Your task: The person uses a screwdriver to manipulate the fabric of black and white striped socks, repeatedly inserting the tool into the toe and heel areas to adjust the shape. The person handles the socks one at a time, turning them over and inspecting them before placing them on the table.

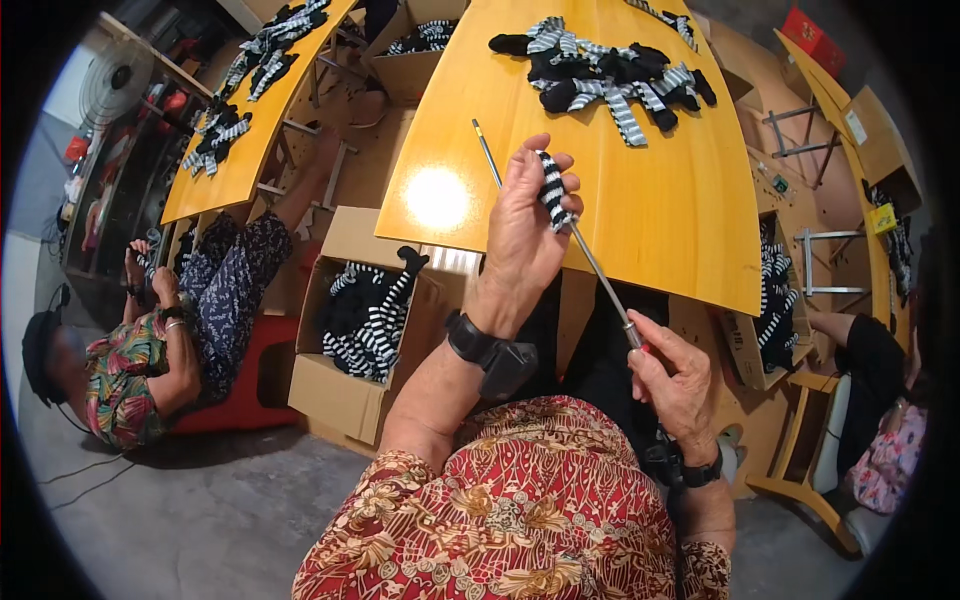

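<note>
A thin metal rod (600, 272) slants across in front of me, its yellow-banded tip beyond my left hand. My right hand (680, 380) is closed around its near end, where a bit of red shows. Palm up, my left hand (524, 225) curls its fingers around a bunched black-and-white striped sock (551, 192). The rod runs up to that sock and comes out on the other side of the hand; whether it passes inside the sock is hidden. Farther off on the yellow table (450, 150) lies a pile of grey-striped and black socks (610, 75).
An open cardboard box (340, 402) of striped socks stands left of my legs, and another box (745, 345) of them is at the right. One person (140, 380) sits at a left table (200, 190) with more socks; another (880, 430) sits at the right.
</note>
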Demonstrator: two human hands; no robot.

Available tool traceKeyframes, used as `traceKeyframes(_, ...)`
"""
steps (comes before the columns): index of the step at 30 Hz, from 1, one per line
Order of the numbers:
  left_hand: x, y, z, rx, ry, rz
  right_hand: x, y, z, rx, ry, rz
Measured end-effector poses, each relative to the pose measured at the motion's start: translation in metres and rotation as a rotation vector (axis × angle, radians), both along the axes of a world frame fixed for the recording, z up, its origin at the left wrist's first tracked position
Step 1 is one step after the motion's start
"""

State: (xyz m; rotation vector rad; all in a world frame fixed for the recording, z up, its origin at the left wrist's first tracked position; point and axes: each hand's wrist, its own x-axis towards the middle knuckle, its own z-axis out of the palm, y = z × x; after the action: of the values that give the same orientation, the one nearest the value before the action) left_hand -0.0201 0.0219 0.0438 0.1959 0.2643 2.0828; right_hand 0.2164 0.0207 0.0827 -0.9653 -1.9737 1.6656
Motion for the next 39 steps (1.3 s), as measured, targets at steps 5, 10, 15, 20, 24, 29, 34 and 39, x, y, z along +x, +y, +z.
traceKeyframes(5,0.005,0.005,0.018,0.007,-0.103,0.026,-0.009,-0.016,-0.019,0.179,0.111,-0.004)
traceKeyframes(10,0.003,0.007,0.031,0.018,-0.128,0.023,-0.014,-0.015,-0.024,0.272,0.14,-0.015)
traceKeyframes(15,-0.005,0.009,0.03,0.07,-0.112,0.005,-0.019,-0.009,-0.03,0.427,0.146,0.001)
traceKeyframes(20,-0.006,0.01,0.027,0.088,-0.057,-0.005,-0.021,-0.013,-0.026,0.282,0.151,-0.01)
traceKeyframes(24,0.003,0.009,0.027,0.036,0.042,0.089,-0.027,-0.018,-0.032,0.12,0.205,-0.058)
traceKeyframes(29,0.013,0.006,0.048,0.032,0.063,0.056,-0.033,-0.019,-0.031,0.153,0.26,-0.059)
traceKeyframes(34,0.018,0.003,0.055,-0.007,0.172,0.014,-0.037,-0.02,-0.025,0.099,0.306,-0.077)
traceKeyframes(39,0.03,0.001,0.047,-0.061,0.173,-0.061,-0.042,-0.02,-0.019,-0.073,0.363,-0.132)
